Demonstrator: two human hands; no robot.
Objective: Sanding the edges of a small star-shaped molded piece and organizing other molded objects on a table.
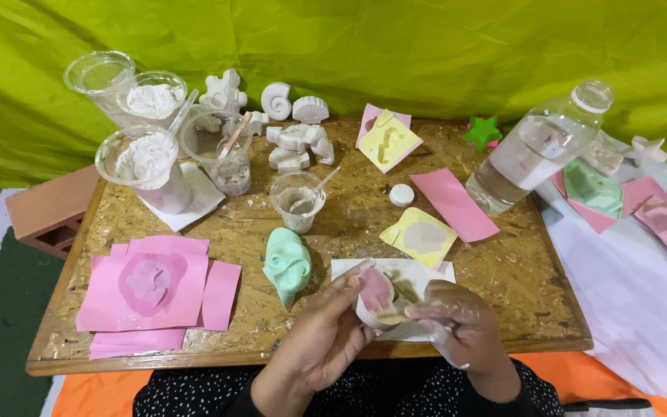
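My left hand (326, 332) holds a small pink mould (375, 292) with white plaster around it, just above the near edge of a low chipboard table (503, 270). My right hand (457, 324), coated with plaster, pinches a thin wooden stick (392, 316) whose tip lies against the mould. Under both hands is a white paper sheet (418, 272). A mint-green shell-shaped mould (287, 264) lies just left of my left hand.
Plastic cups of white powder (147, 166) and a small cup of wet mix (298, 202) stand at the back left, with white plaster shell casts (295, 139). Pink moulds (152, 282) lie front left; yellow moulds (420, 235) and a tilted water bottle (534, 150) right. A brick (48, 212) lies left.
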